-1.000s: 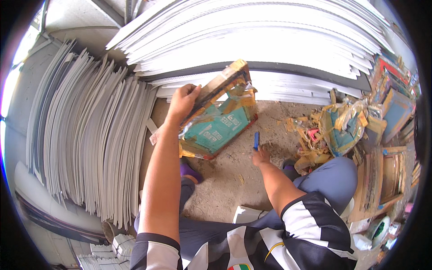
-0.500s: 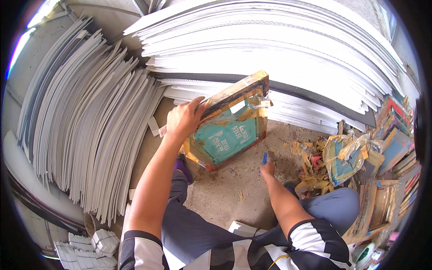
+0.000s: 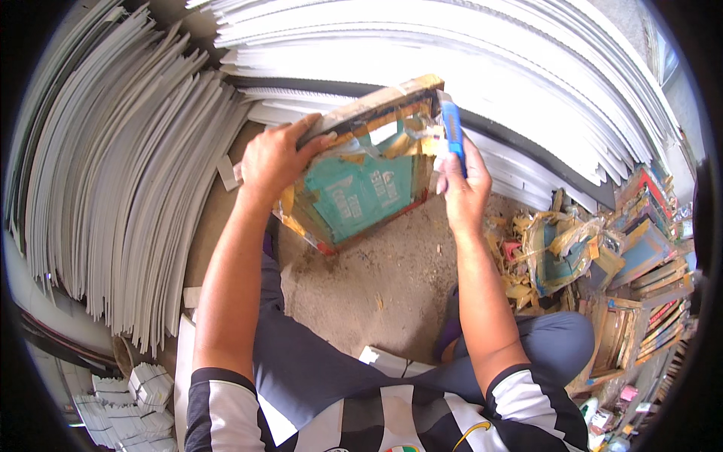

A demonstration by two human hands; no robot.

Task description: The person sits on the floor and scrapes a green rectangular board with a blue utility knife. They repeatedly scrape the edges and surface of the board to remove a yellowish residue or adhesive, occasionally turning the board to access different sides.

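Observation:
Upright and tilted on the floor in front of me stands a screen printing frame (image 3: 360, 197) with green mesh and pale lettering. Brown tape (image 3: 410, 143) hangs torn and loose along its upper inner edge. My left hand (image 3: 277, 157) grips the frame's top bar at its left end, thumb on the near side. In my right hand (image 3: 465, 184) is a blue utility knife (image 3: 452, 128), its tip pointing up by the frame's upper right corner. Whether the blade touches the tape there I cannot tell.
White sheets (image 3: 422, 45) are stacked behind the frame, and another stack (image 3: 128, 173) rises at my left. A heap of peeled tape (image 3: 520, 264) and several wooden frames (image 3: 614, 343) lie at my right. Bundled white pieces (image 3: 124, 407) sit at the lower left.
My right hand has lifted the utility knife from low over the floor to the frame's upper right corner. The frame appears slightly higher and further left in view.

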